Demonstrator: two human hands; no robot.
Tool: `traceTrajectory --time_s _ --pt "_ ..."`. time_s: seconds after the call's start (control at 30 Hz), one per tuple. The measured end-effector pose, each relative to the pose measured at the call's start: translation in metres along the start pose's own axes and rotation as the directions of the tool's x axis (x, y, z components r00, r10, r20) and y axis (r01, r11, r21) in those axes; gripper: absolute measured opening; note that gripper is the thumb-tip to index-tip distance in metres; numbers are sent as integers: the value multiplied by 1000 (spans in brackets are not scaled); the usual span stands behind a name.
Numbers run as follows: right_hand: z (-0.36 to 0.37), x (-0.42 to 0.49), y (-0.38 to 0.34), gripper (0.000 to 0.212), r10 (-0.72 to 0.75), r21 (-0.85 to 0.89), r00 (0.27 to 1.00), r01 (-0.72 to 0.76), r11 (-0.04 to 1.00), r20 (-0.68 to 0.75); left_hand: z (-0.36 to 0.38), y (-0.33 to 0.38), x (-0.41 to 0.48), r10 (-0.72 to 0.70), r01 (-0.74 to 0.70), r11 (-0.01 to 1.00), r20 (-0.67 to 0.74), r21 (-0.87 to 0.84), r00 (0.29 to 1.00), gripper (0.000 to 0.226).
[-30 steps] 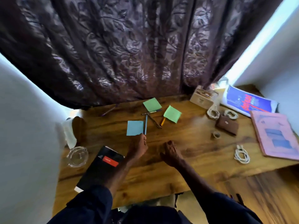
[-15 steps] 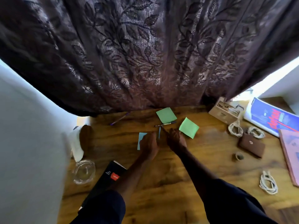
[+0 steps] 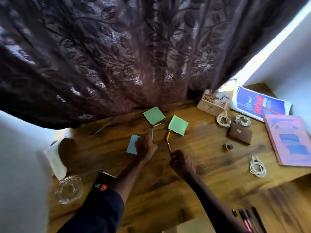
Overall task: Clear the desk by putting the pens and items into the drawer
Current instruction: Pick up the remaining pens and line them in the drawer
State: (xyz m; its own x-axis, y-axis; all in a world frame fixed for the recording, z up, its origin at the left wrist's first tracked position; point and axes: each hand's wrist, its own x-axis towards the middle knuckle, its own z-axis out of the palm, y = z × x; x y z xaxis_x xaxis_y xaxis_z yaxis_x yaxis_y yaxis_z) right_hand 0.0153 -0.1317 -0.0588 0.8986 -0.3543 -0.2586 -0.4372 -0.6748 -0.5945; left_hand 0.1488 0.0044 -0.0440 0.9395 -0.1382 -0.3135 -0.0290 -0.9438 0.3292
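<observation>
While the right hand (image 3: pixel 182 163) is clenched round the near end of the orange pen (image 3: pixel 168 135), that pen's far end lies at the near corner of the right green note (image 3: pixel 178 124), touching or just beside it. A quick lift or drag could therefore flick the paper across the desk (image 3: pixel 193 174) or under the curtain (image 3: pixel 134 56).

The head view is the only one given. In it the left hand (image 3: pixel 145 146) sits with curled fingers over the right edge of the blue note (image 3: pixel 132 145), at the near end of the light-blue pen (image 3: pixel 152 133). Whether it actually pinches that pen I cannot tell. If it closes on both, the note may come up with the fingers and drop on the way.

Just beyond, the dark-blue pen (image 3: pixel 159 123) lies across the near corner of the left green note (image 3: pixel 154 115), close to the light-blue pen's far tip, so pulling one could roll the other.

At the near right, several pens (image 3: pixel 244 219) lie in what I take to be the open drawer (image 3: pixel 269 207), well apart from both hands. The carry there crosses the desk's near edge, where a loosely held pen could slip to the floor. A purple pen (image 3: pixel 104 126) lies at the far left, untouched.
</observation>
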Motion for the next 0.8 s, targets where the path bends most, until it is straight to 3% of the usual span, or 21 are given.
traceTrajectory --time_s 0.1,0.2,0.33,0.47,0.6,0.8 --pt "-20 -20 15 21 139 141 990 -140 980 12 7 20 -28 20 -20 995 -1 -94 1000 22" --pt "-42 -46 39 10 219 318 976 -201 927 -20 24 49 -66 89 -49 952 120 -302 989 17" --pt "-76 -87 73 14 292 498 956 -240 833 -28 51 92 -115 191 -102 937 246 -334 950 35" --pt "-111 -144 116 21 418 634 905 -274 723 -86 84 139 -172 320 -170 906 364 -389 875 39" --pt "-129 -203 176 15 513 686 846 -290 668 -142 123 181 -225 425 -266 888 447 -376 787 35" --pt "-143 -269 263 8 689 688 690 -388 613 -224 178 242 -292 531 -353 846 572 -399 626 26"
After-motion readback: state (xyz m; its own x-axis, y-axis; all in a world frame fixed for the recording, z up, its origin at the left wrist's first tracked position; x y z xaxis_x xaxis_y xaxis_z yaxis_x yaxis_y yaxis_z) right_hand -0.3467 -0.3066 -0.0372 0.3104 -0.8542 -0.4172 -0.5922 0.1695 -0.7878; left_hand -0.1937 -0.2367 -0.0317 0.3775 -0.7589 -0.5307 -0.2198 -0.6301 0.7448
